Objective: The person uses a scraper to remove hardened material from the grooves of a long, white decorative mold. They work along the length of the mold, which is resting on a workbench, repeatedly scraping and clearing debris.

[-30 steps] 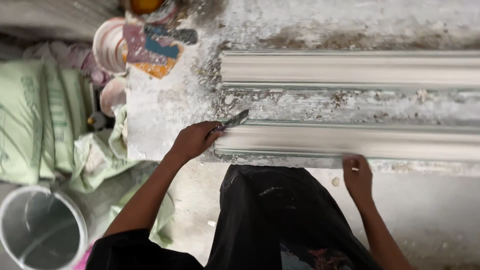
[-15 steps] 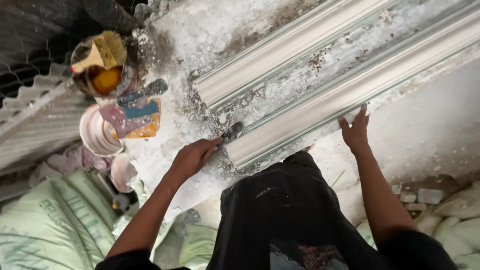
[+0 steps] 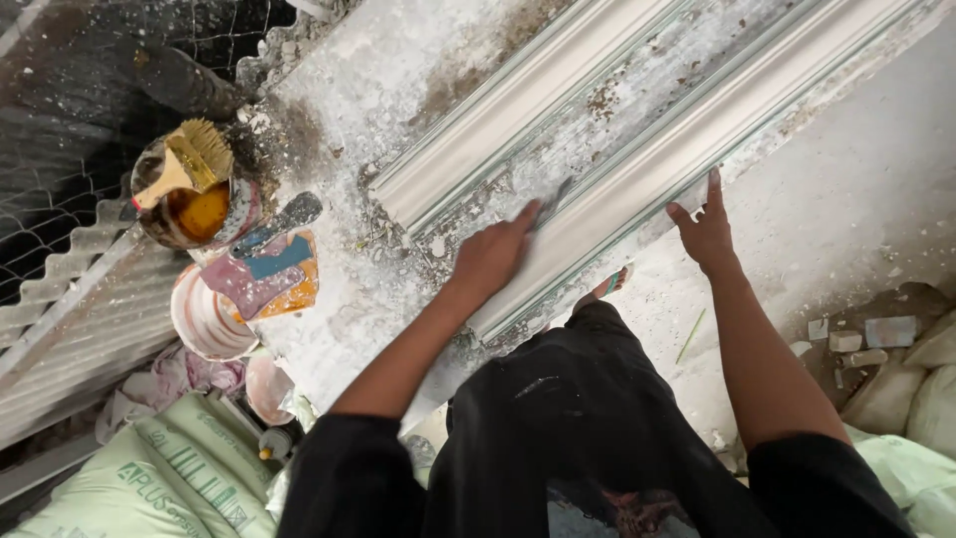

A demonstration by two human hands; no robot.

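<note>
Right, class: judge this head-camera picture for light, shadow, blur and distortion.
Head view: soft, even daylight, with no glare on the near white moulding; faint shadow under the left hand; the right hand looks sharp; the brush in the tin is crisp too; the moulding's lines run diagonally because the camera is tilted.

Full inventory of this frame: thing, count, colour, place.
moulding strips: 2, white, side by side on the bench, running to upper right
bench: 1, grey, plaster-crusted, centre
scraper blade: 1, dark, at left fingertips on the near strip
tin with brush: 1, amber liquid, yellow brush, bench's left end
trowel: 1, grey, beside the tin
bowls: 2, white-pink, left edge
sacks: several, pale green, bottom left
rubble: few pieces, grey, floor right
left hand: on the near strip, holding the blade
right hand: fingertips on the near strip's edge
</note>
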